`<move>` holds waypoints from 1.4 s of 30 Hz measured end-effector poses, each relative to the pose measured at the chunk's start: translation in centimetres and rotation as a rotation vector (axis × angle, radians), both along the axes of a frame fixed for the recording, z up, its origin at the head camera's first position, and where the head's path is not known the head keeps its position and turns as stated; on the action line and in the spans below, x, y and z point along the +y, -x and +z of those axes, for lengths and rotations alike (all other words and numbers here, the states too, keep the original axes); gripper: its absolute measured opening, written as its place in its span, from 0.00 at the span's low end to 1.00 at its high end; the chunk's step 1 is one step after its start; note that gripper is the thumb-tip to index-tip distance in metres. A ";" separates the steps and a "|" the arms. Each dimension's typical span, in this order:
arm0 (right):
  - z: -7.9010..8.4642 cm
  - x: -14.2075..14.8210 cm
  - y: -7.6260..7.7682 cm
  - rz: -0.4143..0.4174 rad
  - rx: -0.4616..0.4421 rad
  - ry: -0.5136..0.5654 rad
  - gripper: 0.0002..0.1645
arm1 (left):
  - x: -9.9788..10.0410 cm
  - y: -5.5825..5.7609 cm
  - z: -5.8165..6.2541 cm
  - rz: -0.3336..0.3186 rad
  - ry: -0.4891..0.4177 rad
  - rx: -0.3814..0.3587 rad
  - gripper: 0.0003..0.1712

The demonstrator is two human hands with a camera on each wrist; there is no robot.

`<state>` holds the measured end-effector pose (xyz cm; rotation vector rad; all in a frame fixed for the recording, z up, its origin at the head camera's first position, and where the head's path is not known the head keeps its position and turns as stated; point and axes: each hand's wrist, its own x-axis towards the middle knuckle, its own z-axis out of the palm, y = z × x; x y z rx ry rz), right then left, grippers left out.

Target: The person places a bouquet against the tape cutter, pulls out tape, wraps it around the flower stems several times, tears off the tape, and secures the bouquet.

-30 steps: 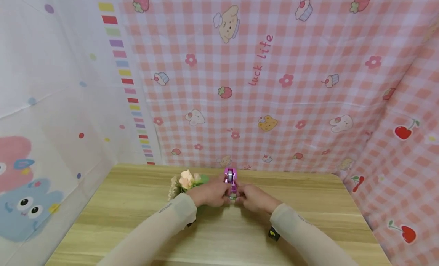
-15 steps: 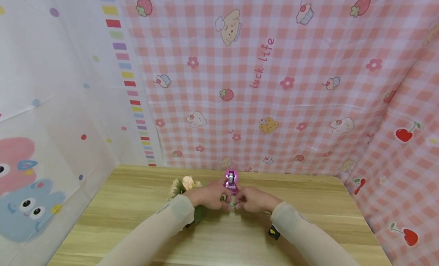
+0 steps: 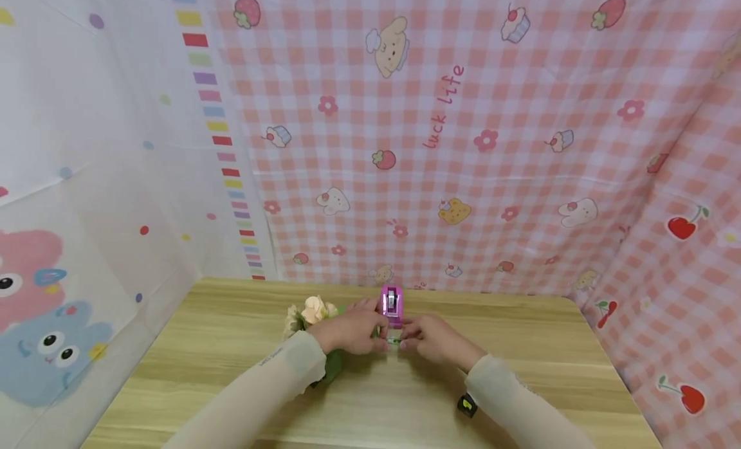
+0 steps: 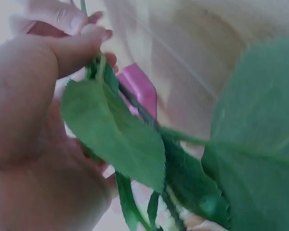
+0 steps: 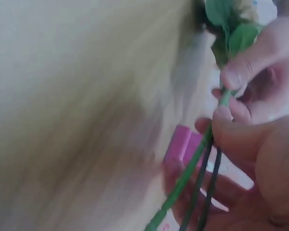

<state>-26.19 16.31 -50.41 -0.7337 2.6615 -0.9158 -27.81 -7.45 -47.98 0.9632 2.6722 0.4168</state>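
Note:
In the head view, my left hand (image 3: pixel 354 330) holds a small bunch of flowers with peach blooms (image 3: pixel 315 309) by its stems. Its thumb and fingers close round the stems beside a broad green leaf (image 4: pixel 116 132). Opposite it, my right hand (image 3: pixel 437 339) pinches the green stems (image 5: pixel 184 179), which trail past its palm in the right wrist view. The two hands' fingertips nearly meet. Just behind them a magenta tape dispenser (image 3: pixel 392 307) stands on the table. A pale, see-through patch, perhaps tape, shows between the hands; its edges are unclear.
The wooden table (image 3: pixel 538 352) runs back to a pink checked cloth (image 3: pixel 359 127) hanging behind. Another printed cloth (image 3: pixel 683 294) hangs at the right and a white one (image 3: pixel 145 179) at the left. A small black device (image 3: pixel 466 405) sits at the right wrist.
Both hands have shifted slightly toward me from the dispenser, which shows more fully now. The fingertips have drawn a little apart, and the right forearm has moved slightly right.

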 end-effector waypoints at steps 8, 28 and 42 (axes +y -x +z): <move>0.0 0.0 0.0 0.042 -0.052 0.024 0.06 | 0.4 -0.8 -0.3 0.039 0.011 0.025 0.10; -2.1 -3.3 2.1 -0.256 -0.268 0.151 0.29 | 1.0 -0.8 -2.1 -0.031 0.004 0.263 0.12; -2.6 -3.0 2.6 -0.286 -0.274 0.123 0.28 | 0.9 -0.5 -2.6 -0.027 -0.015 0.227 0.09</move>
